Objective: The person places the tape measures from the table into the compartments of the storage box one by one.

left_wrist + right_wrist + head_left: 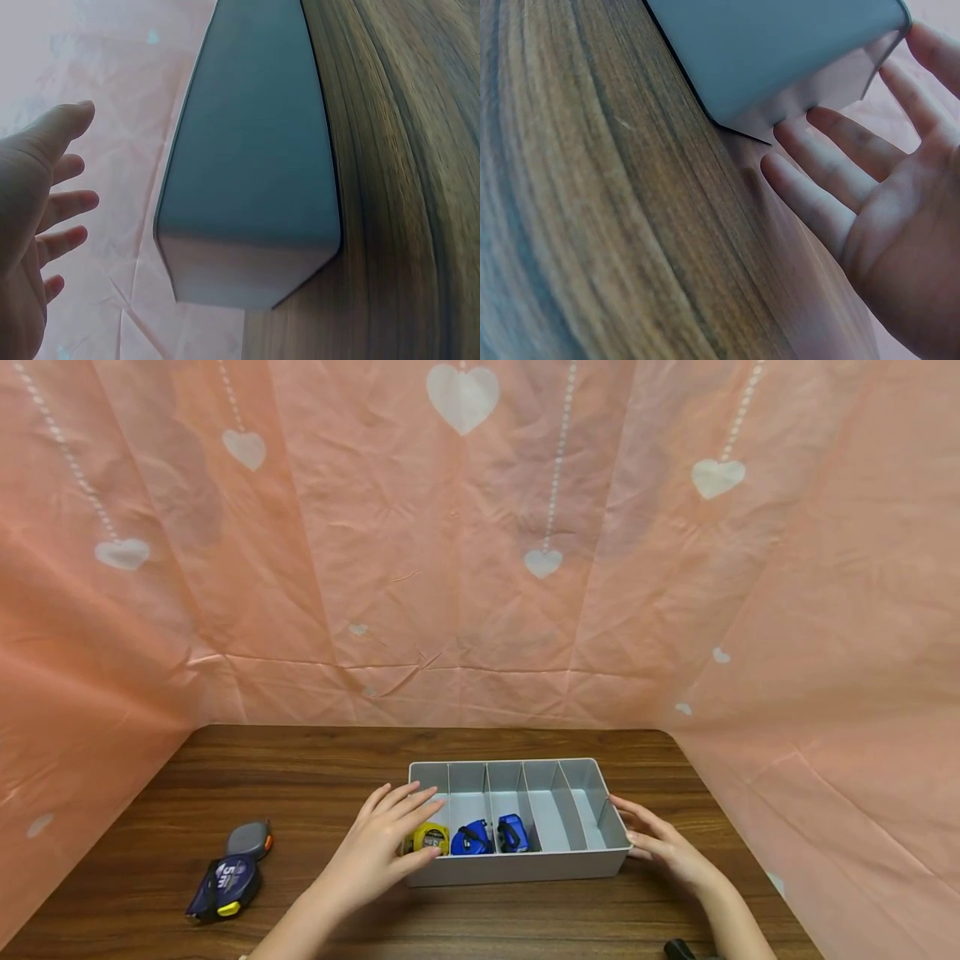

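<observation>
A grey compartment box (517, 867) sits on the wooden table, split by upright dividers. In its leftmost compartment is a yellow tape measure (432, 838), partly behind my left hand (378, 843). Blue tape measures lie in the two compartments beside it: one blue tape measure (472, 839) and another blue tape measure (513, 833). With fingers spread and straight, my left hand hovers over the box's left end and holds nothing. At the right end, the fingertips of my right hand (663, 847) touch the outer wall, fingers extended, as the right wrist view also shows.
On the table's left lie a dark blue tape measure (227, 885) with a yellow button and a grey tape measure (249, 840) touching it. A black object (678, 950) shows at the bottom edge near my right forearm. Pink curtain (465, 527) surrounds the table.
</observation>
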Demonstrator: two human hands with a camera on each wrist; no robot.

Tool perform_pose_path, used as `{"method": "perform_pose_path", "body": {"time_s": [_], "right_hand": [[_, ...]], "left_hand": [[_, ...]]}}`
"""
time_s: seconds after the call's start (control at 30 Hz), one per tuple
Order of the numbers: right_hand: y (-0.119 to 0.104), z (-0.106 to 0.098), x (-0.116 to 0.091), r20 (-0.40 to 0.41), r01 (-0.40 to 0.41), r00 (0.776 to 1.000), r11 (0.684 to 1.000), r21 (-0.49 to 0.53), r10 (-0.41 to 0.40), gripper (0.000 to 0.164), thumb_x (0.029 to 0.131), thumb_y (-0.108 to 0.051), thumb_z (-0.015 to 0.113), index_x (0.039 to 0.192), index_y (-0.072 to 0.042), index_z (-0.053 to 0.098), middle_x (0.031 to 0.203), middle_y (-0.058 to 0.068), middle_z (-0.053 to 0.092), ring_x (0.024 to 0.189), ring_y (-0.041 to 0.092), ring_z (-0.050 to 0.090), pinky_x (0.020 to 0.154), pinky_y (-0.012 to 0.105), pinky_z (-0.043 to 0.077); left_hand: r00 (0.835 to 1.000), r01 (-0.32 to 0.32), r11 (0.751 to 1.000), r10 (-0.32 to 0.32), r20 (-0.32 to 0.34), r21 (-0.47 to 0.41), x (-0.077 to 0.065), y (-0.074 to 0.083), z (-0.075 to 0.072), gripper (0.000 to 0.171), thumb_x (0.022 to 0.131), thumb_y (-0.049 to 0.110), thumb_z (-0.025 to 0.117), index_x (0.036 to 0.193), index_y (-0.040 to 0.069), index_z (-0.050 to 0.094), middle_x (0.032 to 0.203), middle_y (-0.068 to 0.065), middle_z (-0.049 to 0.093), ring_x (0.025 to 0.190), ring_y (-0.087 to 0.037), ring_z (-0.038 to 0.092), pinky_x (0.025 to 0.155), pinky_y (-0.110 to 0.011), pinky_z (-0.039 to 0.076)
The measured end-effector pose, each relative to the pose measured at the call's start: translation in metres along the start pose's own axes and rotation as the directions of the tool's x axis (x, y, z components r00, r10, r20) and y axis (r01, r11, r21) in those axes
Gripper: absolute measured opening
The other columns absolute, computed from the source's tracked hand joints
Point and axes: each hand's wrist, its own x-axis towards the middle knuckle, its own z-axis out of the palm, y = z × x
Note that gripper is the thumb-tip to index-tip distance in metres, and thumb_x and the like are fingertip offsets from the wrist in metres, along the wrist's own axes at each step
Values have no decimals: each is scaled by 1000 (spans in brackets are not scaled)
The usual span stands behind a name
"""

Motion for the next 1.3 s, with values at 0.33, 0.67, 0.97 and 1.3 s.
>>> {"method": "perform_pose_path", "body": {"time_s": [0.33, 0.67, 0.97, 1.3], "right_hand": [[1, -1, -1, -12, -5, 1000, 1000, 23, 6, 50, 93, 1, 38, 139, 6, 19, 134, 41, 13, 115, 29, 44, 85, 37, 45], [1, 0, -1, 0, -2, 1000, 1000, 28, 2, 50, 94, 1, 37, 139, 6, 18, 133, 41, 13, 114, 27, 45, 85, 36, 45], [2, -1, -1, -2, 6, 1000, 1000, 31, -6, 49, 94, 1, 37, 139, 6, 19, 133, 41, 14, 115, 28, 44, 85, 37, 45], [4, -3, -1, -8, 5, 1000, 1000, 27, -5, 50, 93, 1, 38, 139, 6, 19, 131, 42, 16, 115, 28, 45, 85, 37, 45]], "left_hand": [[999, 32, 999, -31, -35, 11, -15, -13, -9, 59, 75, 41, 69, 128, 21, 52, 135, 7, 41, 127, -21, 31, 104, -44, 13], [994, 64, 996, -59, -88, 59, -32, -25, -20, 59, 76, 43, 68, 128, 22, 51, 133, 5, 45, 124, -24, 35, 102, -47, 14], [989, 123, 989, -115, -88, 88, -47, -38, -26, 59, 79, 49, 61, 130, 22, 50, 134, 3, 44, 125, -25, 33, 104, -45, 11], [978, 196, 974, -185, -102, 113, -65, -50, -34, 63, 76, 45, 66, 132, 22, 47, 137, 2, 40, 127, -24, 31, 104, -46, 9]]}}
